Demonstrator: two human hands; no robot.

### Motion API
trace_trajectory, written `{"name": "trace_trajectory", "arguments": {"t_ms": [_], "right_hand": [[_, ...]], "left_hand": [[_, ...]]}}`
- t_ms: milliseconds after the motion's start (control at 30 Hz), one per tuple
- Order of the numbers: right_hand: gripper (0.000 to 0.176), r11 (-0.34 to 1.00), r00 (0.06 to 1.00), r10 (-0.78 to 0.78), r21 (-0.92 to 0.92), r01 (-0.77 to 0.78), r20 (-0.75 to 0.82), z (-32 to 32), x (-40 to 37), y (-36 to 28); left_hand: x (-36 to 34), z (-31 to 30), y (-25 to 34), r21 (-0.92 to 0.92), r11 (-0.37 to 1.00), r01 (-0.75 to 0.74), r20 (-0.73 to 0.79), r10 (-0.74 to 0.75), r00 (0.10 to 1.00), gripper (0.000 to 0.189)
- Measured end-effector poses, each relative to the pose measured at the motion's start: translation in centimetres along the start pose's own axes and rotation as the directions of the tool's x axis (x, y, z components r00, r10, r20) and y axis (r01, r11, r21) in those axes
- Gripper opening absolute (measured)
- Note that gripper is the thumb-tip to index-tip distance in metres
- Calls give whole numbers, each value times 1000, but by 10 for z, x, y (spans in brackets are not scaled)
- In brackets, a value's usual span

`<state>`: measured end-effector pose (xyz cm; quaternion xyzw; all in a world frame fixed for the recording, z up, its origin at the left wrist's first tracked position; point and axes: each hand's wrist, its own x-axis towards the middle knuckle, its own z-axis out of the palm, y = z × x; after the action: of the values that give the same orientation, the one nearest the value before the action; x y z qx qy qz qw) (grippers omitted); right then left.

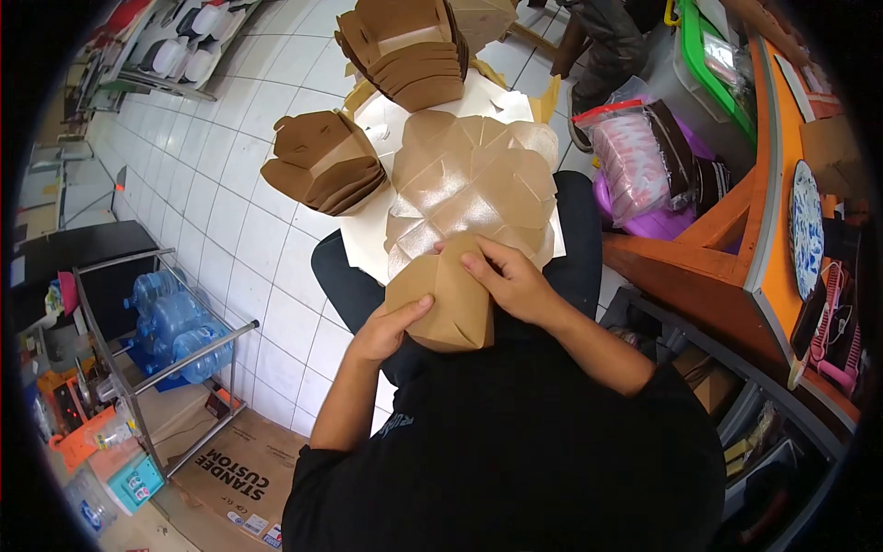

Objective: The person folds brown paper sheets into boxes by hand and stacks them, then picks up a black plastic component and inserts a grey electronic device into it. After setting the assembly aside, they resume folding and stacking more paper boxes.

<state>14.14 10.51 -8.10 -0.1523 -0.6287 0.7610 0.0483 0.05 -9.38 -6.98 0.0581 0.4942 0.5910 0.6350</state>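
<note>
Both hands hold a brown kraft paper box (449,308) over my lap. My left hand (391,329) grips its lower left side. My right hand (510,281) presses on its top right flap with fingers curled over the edge. Just beyond the box, a stack of flat unfolded box blanks (474,179) with shiny inner faces rests on my knees.
Two piles of folded brown boxes (322,161) (405,46) lie on white sheets on the tiled floor ahead. An orange-edged counter (736,230) and a bag of pink items (630,161) stand to the right. A metal rack with water bottles (175,327) sits at the left.
</note>
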Motion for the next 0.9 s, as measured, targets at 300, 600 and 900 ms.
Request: {"name": "trace_trajectory", "arguments": {"t_ms": [300,600,900], "right_hand": [[41,850,979,-196,-508,137,-63,9,-41,-7],[40,506,886,-428,-765,398,178,-15,-40,-1],[89,519,927,-322,-784,341,190,8,-41,-21]], "left_hand": [[-4,31,7,143,963,231,-41,-227,973,44],[-6,44,6,139,985,99,-106,-85,991,44],[3,49,13,145,989,-12,-209,42,977,36]]}}
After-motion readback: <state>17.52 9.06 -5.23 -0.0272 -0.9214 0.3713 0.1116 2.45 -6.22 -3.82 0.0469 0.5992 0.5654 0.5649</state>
